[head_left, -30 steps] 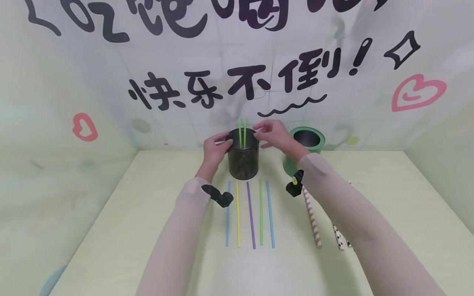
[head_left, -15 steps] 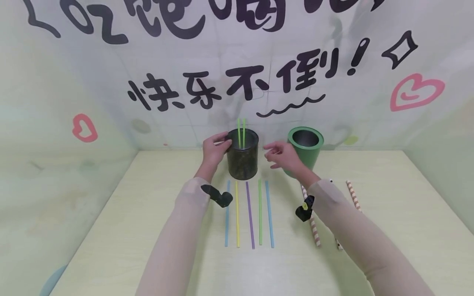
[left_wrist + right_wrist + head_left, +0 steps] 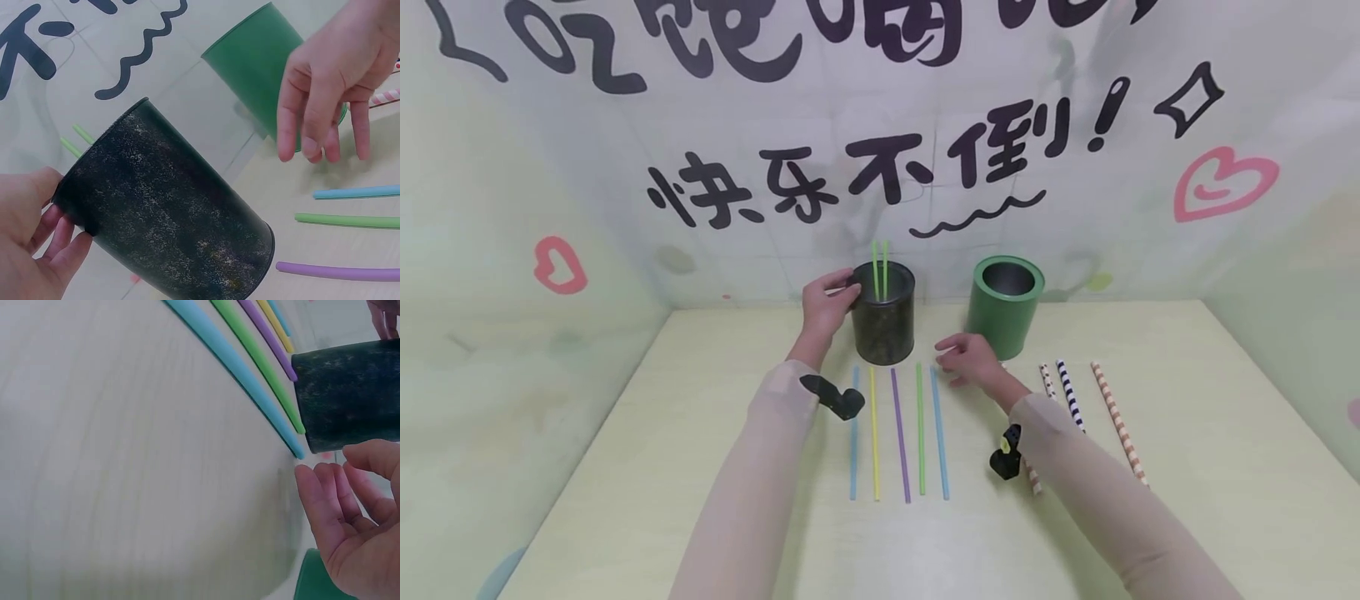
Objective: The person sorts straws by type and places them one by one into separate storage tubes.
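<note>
Pinching the black can [image 3: 883, 333] is the left hand [image 3: 825, 312]; the right hand [image 3: 967, 360], fingers relaxed, hovers near a blue straw [image 3: 940, 433].

Left hand [image 3: 31, 234] grips a dark can [image 3: 169, 206], two green straws [image 3: 82, 134] poking out.
Right hand [image 3: 337, 69] hangs beside a green can [image 3: 250, 65]; blue, green and purple straws [image 3: 344, 220] point toward the wall-side edge of the desk [image 3: 281, 181].

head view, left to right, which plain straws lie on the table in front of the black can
Left blue straw, yellow straw, purple straw, green straw, right blue straw.
</note>
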Action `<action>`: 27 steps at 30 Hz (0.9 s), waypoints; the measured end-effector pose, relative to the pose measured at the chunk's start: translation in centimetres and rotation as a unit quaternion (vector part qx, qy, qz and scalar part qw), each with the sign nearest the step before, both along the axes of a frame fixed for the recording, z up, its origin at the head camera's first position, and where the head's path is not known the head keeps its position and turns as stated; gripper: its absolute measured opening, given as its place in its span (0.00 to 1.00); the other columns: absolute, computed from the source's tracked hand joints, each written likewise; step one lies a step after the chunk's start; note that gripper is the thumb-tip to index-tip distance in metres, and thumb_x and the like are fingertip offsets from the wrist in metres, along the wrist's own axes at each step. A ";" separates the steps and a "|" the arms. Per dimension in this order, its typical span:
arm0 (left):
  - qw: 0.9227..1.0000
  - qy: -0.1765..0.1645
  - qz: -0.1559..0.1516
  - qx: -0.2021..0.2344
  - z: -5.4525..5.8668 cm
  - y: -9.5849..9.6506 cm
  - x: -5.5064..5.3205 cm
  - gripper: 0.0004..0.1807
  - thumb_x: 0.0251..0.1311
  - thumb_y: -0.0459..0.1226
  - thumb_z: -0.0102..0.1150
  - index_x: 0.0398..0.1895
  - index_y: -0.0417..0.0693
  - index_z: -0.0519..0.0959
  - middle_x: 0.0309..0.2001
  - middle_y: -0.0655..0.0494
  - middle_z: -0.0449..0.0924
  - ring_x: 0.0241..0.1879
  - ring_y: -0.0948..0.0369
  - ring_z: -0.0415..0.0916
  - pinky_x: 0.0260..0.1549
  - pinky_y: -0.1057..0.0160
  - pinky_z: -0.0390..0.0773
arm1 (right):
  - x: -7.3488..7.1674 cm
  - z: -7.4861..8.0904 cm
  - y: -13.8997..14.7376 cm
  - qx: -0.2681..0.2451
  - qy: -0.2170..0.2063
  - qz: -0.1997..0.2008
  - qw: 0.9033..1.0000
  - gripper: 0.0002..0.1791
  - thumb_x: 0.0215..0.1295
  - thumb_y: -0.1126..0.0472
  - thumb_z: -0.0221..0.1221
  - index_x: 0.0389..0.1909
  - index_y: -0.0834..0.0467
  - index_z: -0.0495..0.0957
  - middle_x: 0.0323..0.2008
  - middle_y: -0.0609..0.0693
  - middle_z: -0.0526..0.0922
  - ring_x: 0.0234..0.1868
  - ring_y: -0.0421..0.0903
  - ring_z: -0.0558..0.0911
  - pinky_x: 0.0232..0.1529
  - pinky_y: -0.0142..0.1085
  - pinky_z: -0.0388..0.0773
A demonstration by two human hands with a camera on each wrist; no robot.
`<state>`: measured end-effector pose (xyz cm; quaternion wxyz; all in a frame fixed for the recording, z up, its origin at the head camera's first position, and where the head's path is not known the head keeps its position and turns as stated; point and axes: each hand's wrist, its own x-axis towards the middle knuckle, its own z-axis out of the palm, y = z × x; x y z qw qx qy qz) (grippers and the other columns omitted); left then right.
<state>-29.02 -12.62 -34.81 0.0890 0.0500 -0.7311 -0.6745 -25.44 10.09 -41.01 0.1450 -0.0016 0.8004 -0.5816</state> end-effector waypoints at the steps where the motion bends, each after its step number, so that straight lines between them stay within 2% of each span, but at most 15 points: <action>1: 1.000 0.001 0.000 0.001 0.0 -0.1 0.0 0.20 0.55 0.27 0.58 0.53 0.36 0.75 0.48 0.40 0.71 0.45 0.51 0.75 0.41 0.65 0.79 | 0.0 -0.3 -0.1 0.001 -0.002 -0.003 1.000 0.16 0.58 0.70 0.57 0.49 0.69 0.73 0.36 0.60 0.79 0.34 0.50 0.78 0.30 0.41 0.82; 4: 1.000 0.000 -0.001 0.003 -0.1 -0.2 0.0 0.20 0.55 0.27 0.58 0.53 0.36 0.75 0.48 0.40 0.70 0.45 0.52 0.74 0.41 0.66 0.79 | 0.1 -1.0 -0.5 0.005 -0.011 -0.018 1.000 0.15 0.58 0.69 0.58 0.47 0.67 0.75 0.33 0.58 0.78 0.33 0.48 0.77 0.29 0.39 0.82; 12: 1.000 -0.008 -0.003 0.004 0.0 -0.2 -0.1 0.19 0.55 0.27 0.57 0.53 0.36 0.75 0.48 0.41 0.70 0.46 0.52 0.74 0.41 0.66 0.79 | 0.4 -2.0 -1.0 0.022 -0.022 -0.031 0.999 0.17 0.55 0.67 0.62 0.46 0.65 0.76 0.35 0.56 0.76 0.32 0.45 0.76 0.26 0.35 0.80; 27: 1.000 -0.004 -0.004 0.000 -0.1 -0.3 0.0 0.19 0.55 0.28 0.58 0.53 0.37 0.75 0.47 0.42 0.70 0.45 0.53 0.74 0.41 0.65 0.79 | 1.1 -2.2 -2.0 0.064 0.009 -0.055 0.996 0.18 0.50 0.67 0.66 0.43 0.65 0.76 0.29 0.52 0.74 0.24 0.43 0.74 0.24 0.31 0.78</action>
